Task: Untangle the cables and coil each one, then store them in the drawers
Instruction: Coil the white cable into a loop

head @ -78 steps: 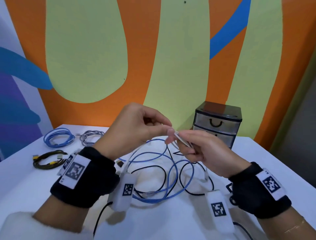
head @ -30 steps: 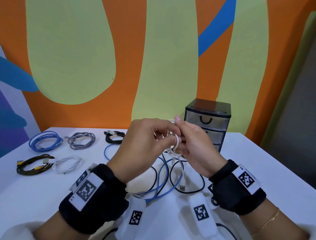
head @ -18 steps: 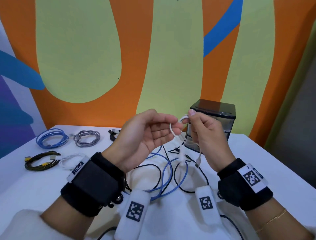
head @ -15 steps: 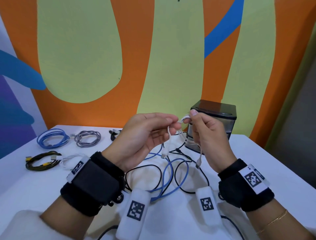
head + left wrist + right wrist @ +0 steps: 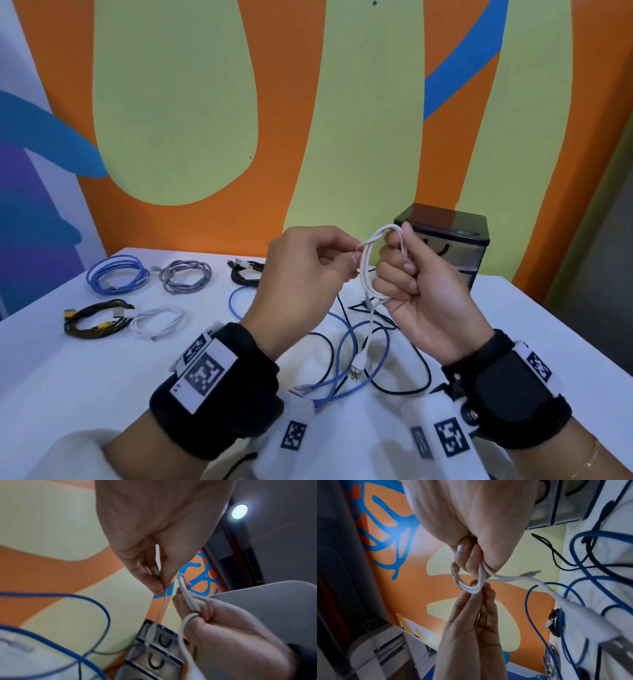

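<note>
Left hand pinches a strand of the white cable whose loops the right hand grips.

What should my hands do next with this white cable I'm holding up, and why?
Probably wind the loose tail once more round the loops. The right hand grips a small coil of the white cable, the left hand pinches a strand at its side, and a free end with its plug hangs down over the tangled blue cable, so the coil looks unfinished.
</note>
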